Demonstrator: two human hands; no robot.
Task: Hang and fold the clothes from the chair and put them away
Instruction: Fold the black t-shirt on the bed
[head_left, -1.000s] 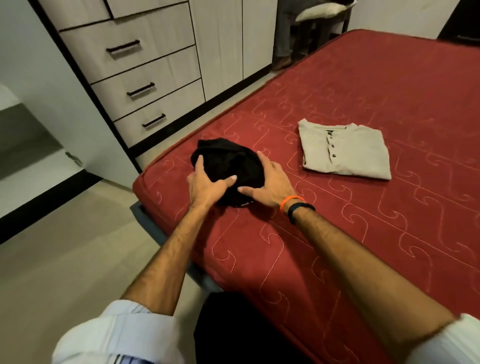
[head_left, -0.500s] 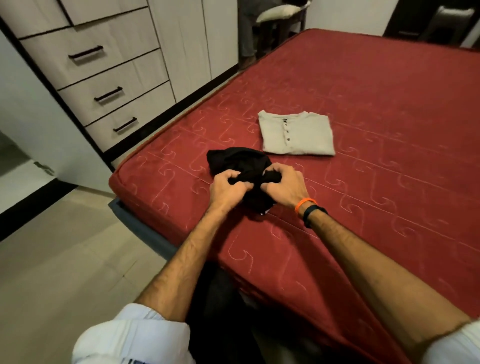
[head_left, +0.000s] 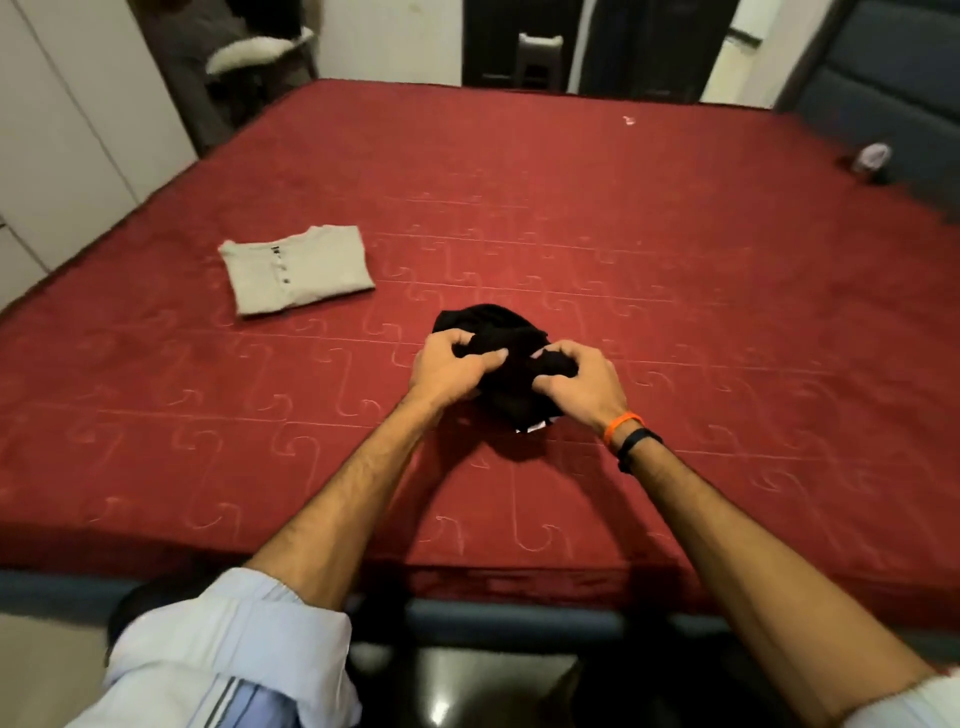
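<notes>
Red quilted mattress of a wide bed (head_left: 571, 218) filling the room. Left hand (head_left: 447, 371) with fingers (head_left: 491, 357) curled, pinching a bunched black cloth garment (head_left: 498, 332) at its left side. Right hand (head_left: 587, 384) likewise curled, gripping the garment's right side. Garment gathered between both hands, resting on the mattress near the front edge. Orange band (head_left: 622, 425) and dark band (head_left: 636, 447) on the right wrist. Rolled pale blue sleeve (head_left: 228, 649) on the left arm. Folded beige button-neck shirt (head_left: 296, 270) lying flat, well apart to the left. White wardrobe doors (head_left: 62, 130) beyond the bed's left edge.
</notes>
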